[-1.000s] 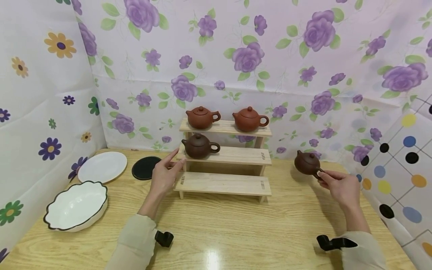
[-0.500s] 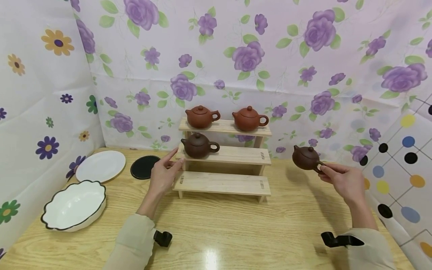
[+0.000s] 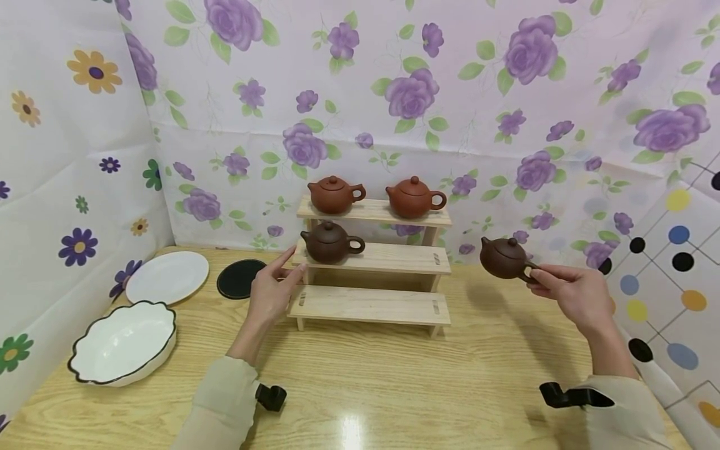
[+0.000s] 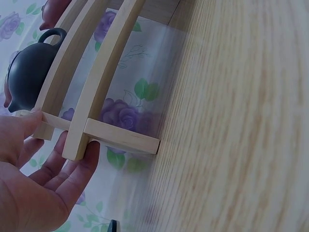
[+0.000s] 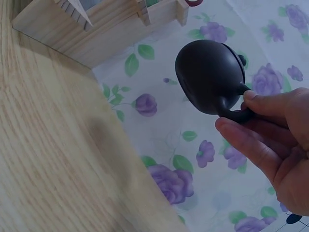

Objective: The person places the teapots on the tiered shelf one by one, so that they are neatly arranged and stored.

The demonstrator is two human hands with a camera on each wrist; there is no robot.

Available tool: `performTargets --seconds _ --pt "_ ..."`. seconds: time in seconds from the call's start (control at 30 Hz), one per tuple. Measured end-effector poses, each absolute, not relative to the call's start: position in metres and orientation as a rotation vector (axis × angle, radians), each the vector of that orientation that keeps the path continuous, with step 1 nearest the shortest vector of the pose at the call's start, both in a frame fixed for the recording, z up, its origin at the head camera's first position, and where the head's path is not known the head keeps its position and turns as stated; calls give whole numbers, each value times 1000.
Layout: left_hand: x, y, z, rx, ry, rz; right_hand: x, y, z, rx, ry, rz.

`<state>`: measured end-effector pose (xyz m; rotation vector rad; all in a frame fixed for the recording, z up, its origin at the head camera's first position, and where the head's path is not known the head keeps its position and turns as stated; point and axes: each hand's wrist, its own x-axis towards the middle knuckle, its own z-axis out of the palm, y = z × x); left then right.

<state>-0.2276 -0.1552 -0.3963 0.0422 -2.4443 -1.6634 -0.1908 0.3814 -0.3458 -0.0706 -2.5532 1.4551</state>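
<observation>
My right hand (image 3: 574, 297) pinches the handle of a dark brown teapot (image 3: 502, 258), held in the air right of the wooden stepped shelf (image 3: 368, 304). In the right wrist view, thumb and fingers close round the handle of that teapot (image 5: 207, 75). At the shelf's left end, my left hand (image 3: 274, 289) grips the frame. The left wrist view shows its thumb at the middle board and its fingers (image 4: 79, 176) curled about a lower board's end. Another dark brown teapot (image 3: 328, 244) stands on the middle step's left part.
Two reddish-brown teapots, a left one (image 3: 333, 195) and a right one (image 3: 413, 197), stand on the top step. Left of the shelf lie a black round mat (image 3: 240, 279), a white plate (image 3: 167, 277) and a scalloped white bowl (image 3: 125, 344). Flowered cloth (image 3: 360, 94) hangs behind the table.
My right hand has raised the dark teapot slightly and brought it a little left toward the shelf. The left hand keeps its place at the shelf's end.
</observation>
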Motion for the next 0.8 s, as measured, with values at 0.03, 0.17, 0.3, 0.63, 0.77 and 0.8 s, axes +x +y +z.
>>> performTargets --seconds 0.03,0.17,0.3,0.63,0.77,0.8 --pt "-228 -155 -396 44 -2445 -1666 -191 381 -345 -66 -2563 1442" --pt "-227 -156 -397 43 -2447 -1678 -190 380 -342 -47 -2596 1408" --pt "-227 -156 -396 35 -2445 -1679 -190 380 -340 4 -2593 1428" --pt "-226 -154 -395 52 -2451 -1637 -193 374 -332 81 -2591 1452" --pt "-226 -154 -396 49 -2447 -1637 -194 370 -327 119 -2572 1505" --pt "-226 -154 -396 49 -2446 -1637 -195 370 -326 132 -2563 1523"
